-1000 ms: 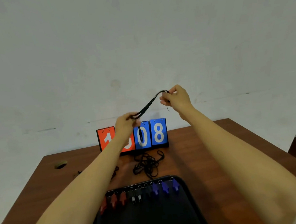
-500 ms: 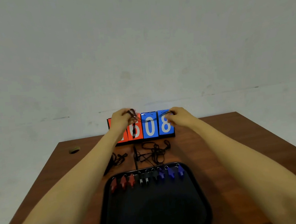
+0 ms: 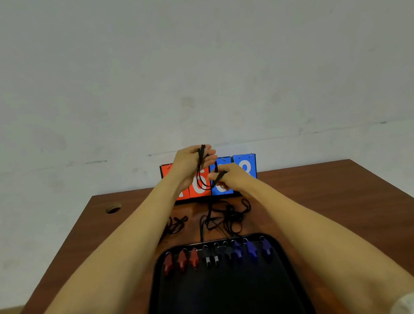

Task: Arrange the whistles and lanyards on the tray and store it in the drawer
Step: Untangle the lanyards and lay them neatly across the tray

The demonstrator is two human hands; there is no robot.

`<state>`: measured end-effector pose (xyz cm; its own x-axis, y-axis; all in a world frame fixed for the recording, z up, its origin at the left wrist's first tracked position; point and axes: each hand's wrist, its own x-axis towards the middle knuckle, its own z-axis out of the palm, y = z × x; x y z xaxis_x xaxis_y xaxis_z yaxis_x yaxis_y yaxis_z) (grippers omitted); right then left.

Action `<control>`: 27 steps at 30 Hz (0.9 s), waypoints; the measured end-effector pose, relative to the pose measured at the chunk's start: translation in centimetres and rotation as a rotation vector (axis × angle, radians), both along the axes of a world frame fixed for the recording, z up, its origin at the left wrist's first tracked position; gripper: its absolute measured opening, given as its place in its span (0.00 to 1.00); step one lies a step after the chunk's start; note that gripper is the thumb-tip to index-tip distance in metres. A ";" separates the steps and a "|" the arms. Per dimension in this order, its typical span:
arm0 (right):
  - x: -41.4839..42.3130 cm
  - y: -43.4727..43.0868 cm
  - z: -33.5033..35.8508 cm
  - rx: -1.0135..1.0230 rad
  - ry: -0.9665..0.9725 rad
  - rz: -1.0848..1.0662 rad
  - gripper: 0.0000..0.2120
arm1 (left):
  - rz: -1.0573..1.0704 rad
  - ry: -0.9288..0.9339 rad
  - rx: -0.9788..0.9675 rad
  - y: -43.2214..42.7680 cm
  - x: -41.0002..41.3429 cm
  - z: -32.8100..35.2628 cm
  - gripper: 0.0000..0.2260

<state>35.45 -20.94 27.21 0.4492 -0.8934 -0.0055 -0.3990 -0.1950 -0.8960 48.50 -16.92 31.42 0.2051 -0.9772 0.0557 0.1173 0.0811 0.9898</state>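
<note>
Wide brown table, bare wood open on both sides of the fingers, its far edge meeting the wall just behind them. Below the fingers sits the black tray, near end cut off by the frame. Along its far rim: red whistles, black whistles too dark to count, blue whistles. Behind the fingers, a scoreboard, digits half hidden. Left hand clutches a black lanyard up high; right hand pinches its loop lower. Loose lanyards lie tangled between fingers and tray.
</note>
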 end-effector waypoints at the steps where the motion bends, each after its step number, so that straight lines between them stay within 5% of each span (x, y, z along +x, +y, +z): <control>1: 0.0 -0.4 0.0 0.031 -0.047 -0.010 0.11 | 0.051 -0.105 0.032 -0.6 0.4 -0.5 0.14; 4: -0.3 -1.3 0.4 0.176 -0.248 0.022 0.12 | 0.101 -0.416 0.239 -1.5 1.6 -2.2 0.22; 9: -0.6 -2.7 0.8 0.371 -0.425 0.025 0.15 | -0.305 -0.365 0.293 0.1 0.8 -4.9 0.12; 14: -0.4 -4.0 0.0 0.335 -0.427 -0.176 0.15 | -0.209 -0.365 0.182 -1.0 2.2 -6.5 0.09; 17: -0.8 -4.9 0.0 0.291 -0.360 -0.313 0.13 | 0.030 -0.398 0.153 -1.8 3.2 -6.8 0.08; 19: -1.3 -5.3 -0.1 0.252 -0.311 -0.328 0.13 | 0.197 -0.625 0.253 -2.8 4.4 -7.4 0.13; 23: -1.8 -4.7 -0.3 0.134 -0.026 -0.220 0.10 | 0.097 -0.898 0.287 -3.5 4.0 -8.1 0.21; 27: -2.0 -3.4 -0.1 -0.047 0.108 -0.069 0.08 | -0.055 -0.712 0.065 -1.8 -0.3 -5.9 0.18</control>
